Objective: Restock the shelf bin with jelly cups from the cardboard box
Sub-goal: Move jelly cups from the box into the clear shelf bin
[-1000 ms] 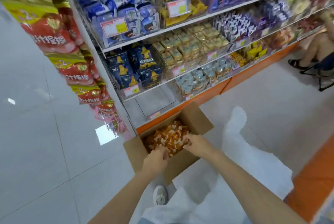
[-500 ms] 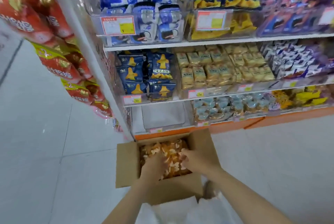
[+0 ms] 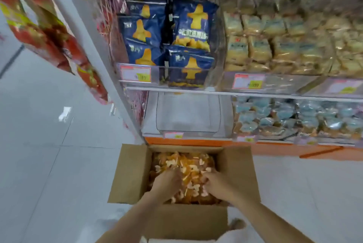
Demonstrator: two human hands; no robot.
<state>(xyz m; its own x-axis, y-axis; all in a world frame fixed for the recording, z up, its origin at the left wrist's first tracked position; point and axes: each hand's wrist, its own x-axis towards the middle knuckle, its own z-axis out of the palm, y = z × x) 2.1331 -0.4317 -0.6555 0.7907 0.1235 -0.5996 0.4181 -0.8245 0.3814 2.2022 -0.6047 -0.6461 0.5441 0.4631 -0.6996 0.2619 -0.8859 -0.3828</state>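
2 hands down in the cardboard box [image 3: 129, 174] on the white floor [image 3: 39, 164]! The left hand [image 3: 167, 185] and right hand [image 3: 218, 183] sit side by side, a small gap between them. Fingers are dug into the orange jelly cups [image 3: 186, 164]; whether they have closed on any, I cannot tell. The box sits against the orange shelf base [image 3: 196, 141], just below the see-through shelf bin [image 3: 188, 113], which has a price tag [image 3: 173, 135] on its front. Blue snack bags [image 3: 192, 26] crowd the shelf above that bin. Pale blue packets [image 3: 294, 117] fill the neighbouring bin on the right, with tan packets [image 3: 255, 46] higher up. Red bags [image 3: 49, 36] hang at left beside the white upright [image 3: 88, 46].
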